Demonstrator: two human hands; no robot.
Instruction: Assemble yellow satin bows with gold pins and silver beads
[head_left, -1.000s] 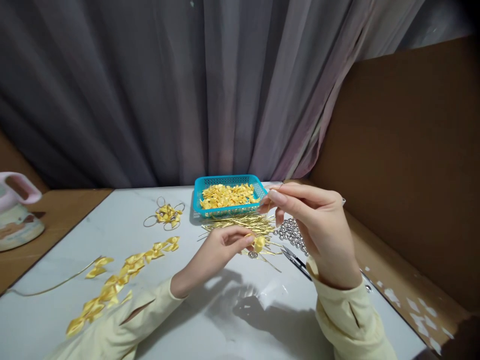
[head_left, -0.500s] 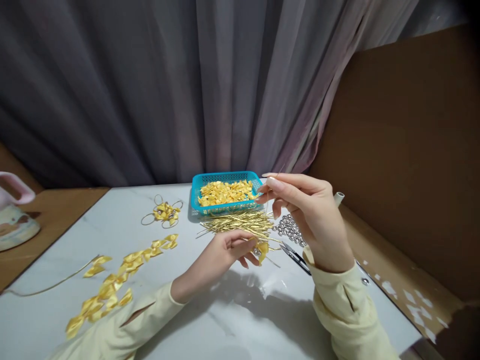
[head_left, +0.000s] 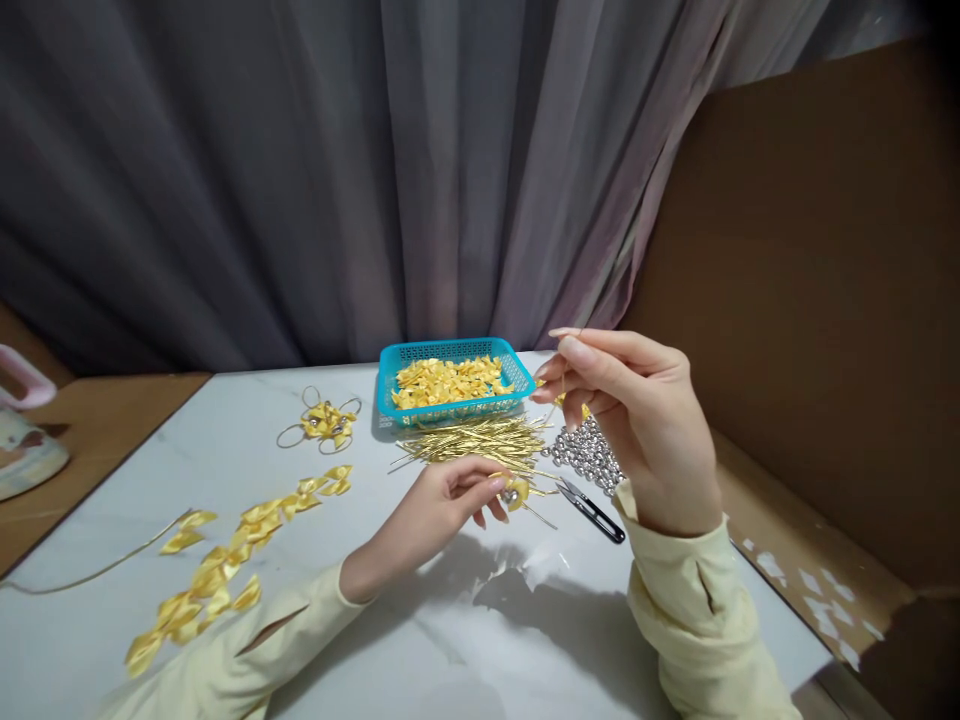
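Note:
My left hand (head_left: pixel 442 505) rests on the white table and pinches a small folded yellow ribbon piece (head_left: pixel 517 491) with a silver bead, just in front of a pile of gold pins (head_left: pixel 480 443). My right hand (head_left: pixel 637 420) is raised above the silver beads (head_left: pixel 589 455), fingers pinched on a thin gold pin or wire whose tip is hard to make out, with a bit of yellow showing under the fingers. A turquoise basket (head_left: pixel 390 385) full of yellow ribbon pieces stands behind the pins.
Black thread snips (head_left: pixel 592 508) lie beside the beads. A strung row of yellow ribbon pieces (head_left: pixel 225 565) runs along the left, and a finished ribbon flower (head_left: pixel 324 422) lies beyond it. A pink-handled iron (head_left: pixel 22 430) sits far left; a cardboard wall (head_left: pixel 810 300) stands right.
My right hand has moved slightly right and up, away from the basket's corner. My left hand keeps hold of the ribbon piece and has hardly moved.

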